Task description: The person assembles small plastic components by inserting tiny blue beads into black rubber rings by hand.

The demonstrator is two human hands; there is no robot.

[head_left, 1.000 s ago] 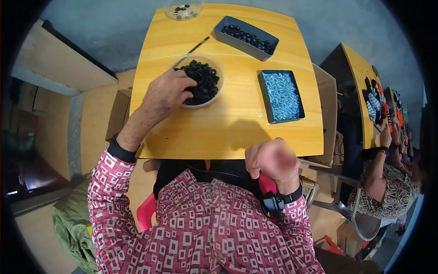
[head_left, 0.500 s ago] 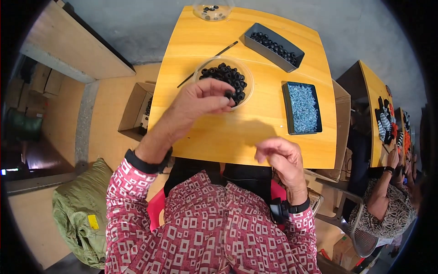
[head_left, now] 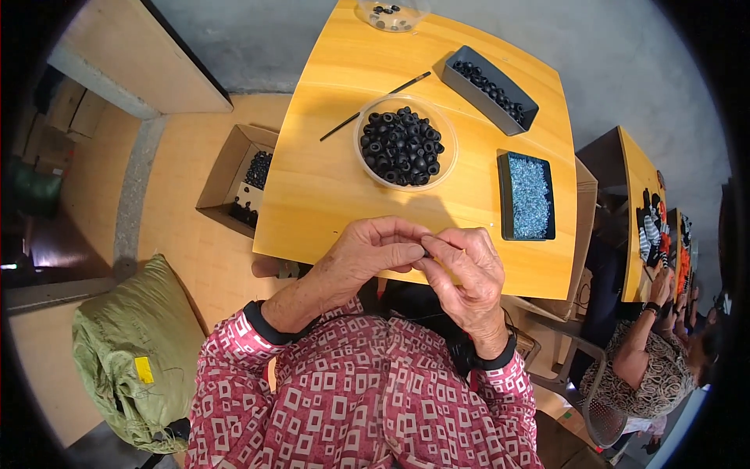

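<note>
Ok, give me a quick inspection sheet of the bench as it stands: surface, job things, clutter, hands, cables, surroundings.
Surface: yellow wooden table, bare in front of the hands.
Job's things: clear bowl of black rings; dark tray of small blue-silver parts; dark tray of black pieces.
Clutter: thin black stick beside the bowl; small clear dish at the far edge.
Hands: left hand and right hand meet over the near edge, fingers pinching a small dark piece, mostly hidden.
Cables: nothing seen.
Surroundings: open cardboard box with black parts on the floor, green sack, another person at the next table.
</note>
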